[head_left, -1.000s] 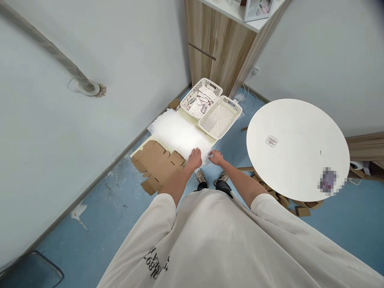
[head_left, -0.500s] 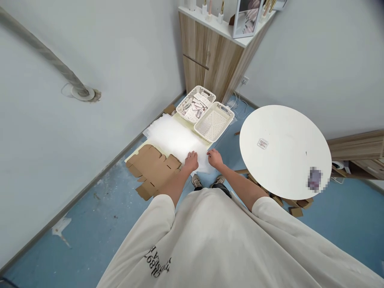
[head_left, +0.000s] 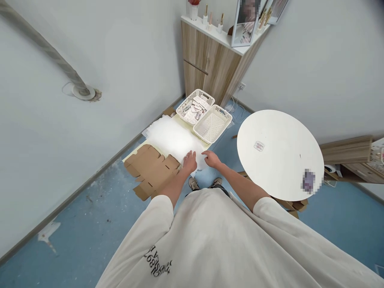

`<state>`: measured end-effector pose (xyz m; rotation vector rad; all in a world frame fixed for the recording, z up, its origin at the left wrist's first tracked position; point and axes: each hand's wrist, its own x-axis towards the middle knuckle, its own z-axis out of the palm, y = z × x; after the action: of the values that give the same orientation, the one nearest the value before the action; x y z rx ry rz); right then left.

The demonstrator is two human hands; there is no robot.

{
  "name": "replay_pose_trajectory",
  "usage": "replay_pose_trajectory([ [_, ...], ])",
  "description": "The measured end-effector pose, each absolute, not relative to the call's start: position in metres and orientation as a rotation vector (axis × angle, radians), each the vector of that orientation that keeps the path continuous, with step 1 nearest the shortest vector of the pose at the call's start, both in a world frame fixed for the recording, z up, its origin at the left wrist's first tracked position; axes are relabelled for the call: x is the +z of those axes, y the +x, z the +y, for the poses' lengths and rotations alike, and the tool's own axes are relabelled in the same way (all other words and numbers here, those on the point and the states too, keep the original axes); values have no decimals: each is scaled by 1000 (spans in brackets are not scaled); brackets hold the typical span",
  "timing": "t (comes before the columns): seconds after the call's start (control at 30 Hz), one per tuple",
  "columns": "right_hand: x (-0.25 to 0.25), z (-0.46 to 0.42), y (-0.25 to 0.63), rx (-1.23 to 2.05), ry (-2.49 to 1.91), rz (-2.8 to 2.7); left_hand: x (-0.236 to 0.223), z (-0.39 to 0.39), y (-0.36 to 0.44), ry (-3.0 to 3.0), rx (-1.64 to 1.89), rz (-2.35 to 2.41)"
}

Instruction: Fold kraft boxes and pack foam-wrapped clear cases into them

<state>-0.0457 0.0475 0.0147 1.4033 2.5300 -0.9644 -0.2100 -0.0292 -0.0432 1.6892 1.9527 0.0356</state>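
A stack of thin, translucent white sheets (head_left: 171, 134) lies fanned out on a low pale-yellow table (head_left: 136, 151). My left hand (head_left: 190, 162) rests flat on the near end of the sheets, its fingers stretched out. At the sheets' near right edge, my right hand (head_left: 212, 159) has its fingers curled in, with the fingertips against the edge of a sheet. The exact grip is too small to see clearly. Left of my left hand, a flattened brown cardboard box (head_left: 150, 168) with cut flaps overhangs the table's near side.
Behind the sheets stand a white basket of printed cards (head_left: 196, 106) and a second white basket (head_left: 214, 124) with a small clear item inside. A round white table (head_left: 279, 160) is to my right, above brown boxes. A wood-grain cabinet (head_left: 207, 68) fills the corner.
My right hand has moved slightly left, with its fingertips closer to the sheets. My left hand's fingers look more spread. The whole view has shifted a little.
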Motion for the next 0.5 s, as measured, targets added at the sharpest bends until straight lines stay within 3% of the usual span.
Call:
replay_pose_trajectory([
  [0.27, 77, 93, -38, -1026, 1586, 2784, -6, -16, -182, 1756, 295, 2082],
  [0.5, 95, 134, 44, -1114, 2080, 2746, 33, 28, -120, 1971, 401, 1956],
])
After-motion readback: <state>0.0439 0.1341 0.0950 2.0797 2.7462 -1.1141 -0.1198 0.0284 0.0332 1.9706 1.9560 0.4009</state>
